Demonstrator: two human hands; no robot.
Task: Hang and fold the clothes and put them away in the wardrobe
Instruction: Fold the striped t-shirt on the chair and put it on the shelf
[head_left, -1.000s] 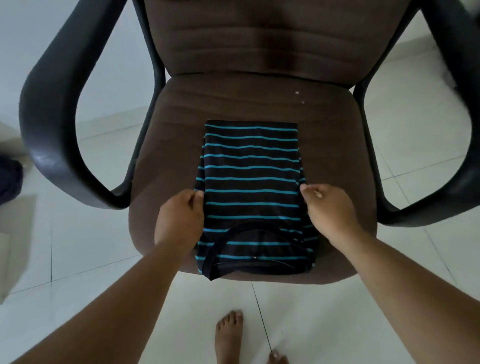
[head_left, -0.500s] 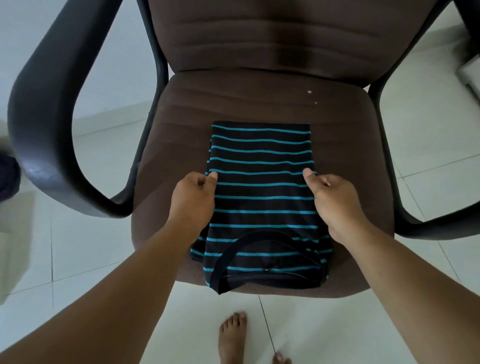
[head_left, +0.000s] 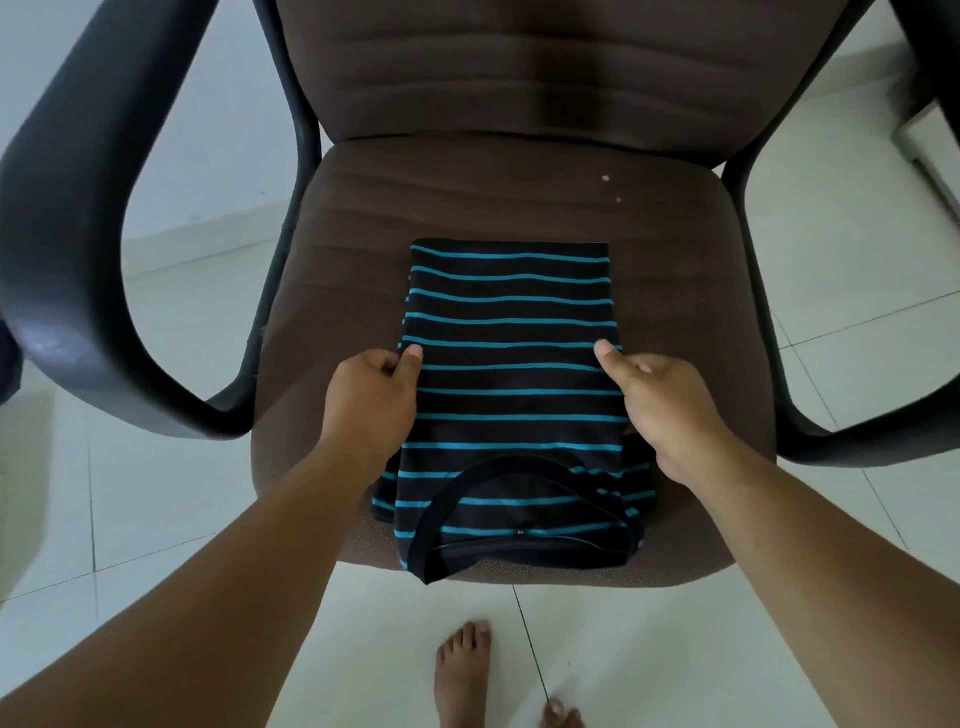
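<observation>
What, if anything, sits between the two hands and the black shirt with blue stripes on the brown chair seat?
Nothing visible. The left hand and right hand each pinch a side edge of the folded black blue-striped shirt on the brown fabric chair seat.

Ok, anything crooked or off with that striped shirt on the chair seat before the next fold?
Mostly tidy. The black T-shirt with turquoise stripes lies folded on the brown fabric chair seat; the left hand and right hand pinch its side edges. Its collar end sits slightly skewed, nearly overhanging the seat's front.
</observation>
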